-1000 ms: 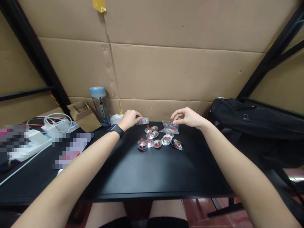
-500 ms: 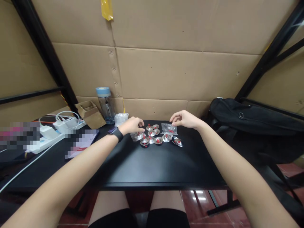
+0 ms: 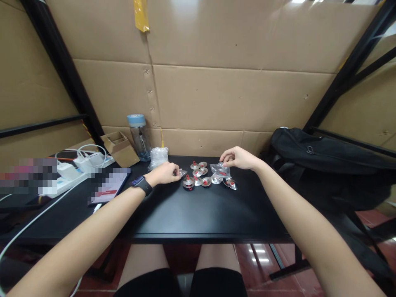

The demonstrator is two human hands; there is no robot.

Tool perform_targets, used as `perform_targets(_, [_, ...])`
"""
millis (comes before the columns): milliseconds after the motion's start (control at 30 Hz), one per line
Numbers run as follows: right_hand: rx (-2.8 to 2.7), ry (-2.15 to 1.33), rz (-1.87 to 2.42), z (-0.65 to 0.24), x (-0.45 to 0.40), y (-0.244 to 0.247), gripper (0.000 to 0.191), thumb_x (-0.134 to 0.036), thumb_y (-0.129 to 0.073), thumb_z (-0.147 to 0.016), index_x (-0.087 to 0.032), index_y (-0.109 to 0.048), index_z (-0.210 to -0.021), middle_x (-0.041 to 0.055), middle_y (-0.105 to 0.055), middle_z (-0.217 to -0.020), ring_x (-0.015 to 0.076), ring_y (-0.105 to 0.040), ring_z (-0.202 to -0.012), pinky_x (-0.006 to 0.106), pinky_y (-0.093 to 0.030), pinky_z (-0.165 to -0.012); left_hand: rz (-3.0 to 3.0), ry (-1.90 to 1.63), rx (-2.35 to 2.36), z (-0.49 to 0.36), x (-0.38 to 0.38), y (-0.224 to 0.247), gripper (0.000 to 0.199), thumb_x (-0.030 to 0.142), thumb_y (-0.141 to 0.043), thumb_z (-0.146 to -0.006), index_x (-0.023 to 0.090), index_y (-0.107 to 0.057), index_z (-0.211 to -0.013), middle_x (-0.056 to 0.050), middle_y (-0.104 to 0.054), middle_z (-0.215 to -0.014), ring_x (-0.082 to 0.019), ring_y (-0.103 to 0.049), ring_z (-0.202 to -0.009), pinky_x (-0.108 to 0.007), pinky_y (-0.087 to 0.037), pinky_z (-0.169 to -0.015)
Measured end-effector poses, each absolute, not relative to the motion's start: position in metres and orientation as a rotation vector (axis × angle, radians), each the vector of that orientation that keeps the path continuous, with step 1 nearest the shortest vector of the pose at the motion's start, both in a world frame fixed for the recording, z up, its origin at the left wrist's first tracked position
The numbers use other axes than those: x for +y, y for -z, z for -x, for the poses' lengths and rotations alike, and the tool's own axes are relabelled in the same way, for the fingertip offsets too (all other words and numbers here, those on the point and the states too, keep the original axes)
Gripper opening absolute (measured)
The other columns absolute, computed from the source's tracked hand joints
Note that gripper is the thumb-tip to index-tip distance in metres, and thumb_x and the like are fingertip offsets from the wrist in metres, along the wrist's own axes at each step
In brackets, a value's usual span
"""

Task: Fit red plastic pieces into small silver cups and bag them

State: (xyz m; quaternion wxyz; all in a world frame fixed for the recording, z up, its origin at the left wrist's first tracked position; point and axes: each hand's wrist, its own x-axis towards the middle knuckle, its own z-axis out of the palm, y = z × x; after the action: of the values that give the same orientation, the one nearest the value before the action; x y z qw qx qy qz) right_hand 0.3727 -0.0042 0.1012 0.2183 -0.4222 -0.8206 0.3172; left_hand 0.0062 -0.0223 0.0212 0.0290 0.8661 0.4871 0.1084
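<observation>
Several small silver finger cymbals (image 3: 206, 181) with red loops lie in a loose group on the black table (image 3: 185, 214). My left hand (image 3: 165, 173), with a dark watch on its wrist, is closed at the left side of the group. Its fingers grip a clear bag (image 3: 183, 173) with a shiny finger cymbal in it, mostly hidden by the hand. On the right, my right hand (image 3: 238, 157) pinches the top edge of another clear plastic bag (image 3: 220, 170). Red and silver show through that bag, which overlaps a cymbal below it.
Behind my left hand are a stack of clear plastic bags (image 3: 159, 156), a blue-lidded bottle (image 3: 140, 138) and an open cardboard box (image 3: 120, 148). A phone (image 3: 109, 185) and a power strip (image 3: 68, 181) with white cables lie left. A black backpack (image 3: 306, 165) stands right.
My left hand has drawn left and toward me, closing on the bagged cymbal and pulling it from the group. The right hand's bag has shifted slightly toward me over a cymbal.
</observation>
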Motion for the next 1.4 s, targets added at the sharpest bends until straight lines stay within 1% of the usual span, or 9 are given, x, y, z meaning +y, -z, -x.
perform_targets(100, [-2.285, -0.869, 1.172, -0.372, -0.006, -0.102, 0.033, -0.037, -0.085, -0.066, -0.016, -0.077, -0.092, 0.0067, -0.078, -0.08, 0.0184, -0.07, -0.068, 0.029, -0.054, -0.068, -2.746, -0.261, 1.53, -0.005, -0.024, -0.024, 0.018, 0.024, -0.058, -0.084, 0.02, -0.073, -0.076, -0.007, -0.076, -0.075, -0.019, -0.068, -0.066, -0.028, -0.043, -0.065])
perform_targets(300, [-2.31, -0.834, 1.176, -0.373, -0.005, -0.102, 0.034, -0.037, -0.085, -0.068, -0.017, -0.077, -0.093, 0.0061, -0.078, -0.081, 0.0184, -0.071, -0.07, 0.029, -0.054, -0.07, -2.89, -0.263, 1.564, -0.006, -0.028, -0.017, 0.02, 0.033, -0.064, -0.088, 0.019, -0.07, -0.075, -0.01, -0.074, -0.08, -0.023, -0.069, -0.074, -0.03, -0.044, -0.065])
perform_targets(433, [-2.274, -0.93, 1.138, -0.371, -0.007, -0.102, 0.038, -0.039, -0.087, -0.067, -0.016, -0.076, -0.094, 0.0063, -0.078, -0.082, 0.0182, -0.071, -0.071, 0.029, -0.054, -0.07, -2.829, -0.305, 1.483, -0.002, -0.022, -0.012, 0.016, 0.026, -0.063, -0.09, 0.018, -0.07, -0.079, -0.009, -0.075, -0.084, -0.021, -0.07, -0.078, -0.028, -0.047, -0.072])
perform_targets(600, [-2.141, -0.919, 1.106, -0.371, -0.009, -0.1, 0.039, -0.04, -0.087, -0.067, -0.016, -0.075, -0.096, 0.007, -0.077, -0.083, 0.0188, -0.071, -0.075, 0.031, -0.055, -0.074, -2.766, -0.461, 1.39, 0.015, -0.008, -0.029, 0.016, 0.031, -0.066, -0.087, 0.019, -0.073, -0.079, -0.009, -0.077, -0.107, -0.022, -0.07, -0.099, -0.028, -0.049, -0.088])
perform_targets(633, [-2.113, -0.883, 1.093, -0.371, -0.009, -0.099, 0.039, -0.04, -0.086, -0.068, -0.016, -0.075, -0.096, 0.0069, -0.077, -0.083, 0.0189, -0.071, -0.075, 0.031, -0.055, -0.074, -2.765, -0.515, 1.405, 0.018, -0.006, -0.037, 0.017, 0.034, -0.067, -0.087, 0.02, -0.073, -0.079, -0.008, -0.077, -0.107, -0.022, -0.07, -0.099, -0.028, -0.049, -0.088])
perform_targets(733, [-2.139, -0.747, 1.064, -0.371, -0.008, -0.097, 0.034, -0.039, -0.082, -0.071, -0.017, -0.075, -0.096, 0.0062, -0.077, -0.083, 0.0188, -0.07, -0.075, 0.031, -0.055, -0.075, -2.7, -0.745, 1.531, 0.023, -0.006, -0.068, 0.023, 0.04, -0.061, -0.09, 0.021, -0.074, -0.086, -0.005, -0.078, -0.094, -0.02, -0.07, -0.089, -0.027, -0.048, -0.082])
perform_targets(967, [-2.181, -0.516, 1.043, -0.371, -0.003, -0.1, 0.024, -0.036, -0.076, -0.076, -0.019, -0.075, -0.094, 0.0043, -0.075, -0.081, 0.0179, -0.068, -0.071, 0.031, -0.053, -0.073, -2.704, -0.752, 1.48, -0.003, -0.022, -0.117, 0.028, 0.048, -0.063, -0.089, 0.023, -0.075, -0.087, -0.001, -0.079, -0.09, -0.018, -0.071, -0.088, -0.027, -0.043, -0.084])
perform_targets(1133, [-2.095, -0.43, 1.099, -0.371, -0.006, -0.105, 0.022, -0.036, -0.074, -0.076, -0.018, -0.074, -0.088, 0.0046, -0.074, -0.077, 0.0174, -0.064, -0.067, 0.031, -0.051, -0.069, -2.681, -0.725, 1.539, -0.016, -0.022, -0.127, 0.024, 0.045, -0.065, -0.089, 0.023, -0.075, -0.088, -0.002, -0.079, -0.094, -0.02, -0.071, -0.09, -0.031, -0.04, -0.09])
perform_targets(1400, [-2.061, -0.382, 1.133, -0.38, -0.006, -0.107, 0.024, -0.038, -0.073, -0.076, -0.018, -0.072, -0.089, 0.0041, -0.072, -0.076, 0.0167, -0.062, -0.065, 0.031, -0.049, -0.068, -2.66, -0.815, 1.558, -0.019, -0.015, -0.12, 0.019, 0.038, -0.06, -0.093, 0.022, -0.07, -0.093, -0.001, -0.078, -0.094, -0.019, -0.07, -0.088, -0.03, -0.038, -0.086])
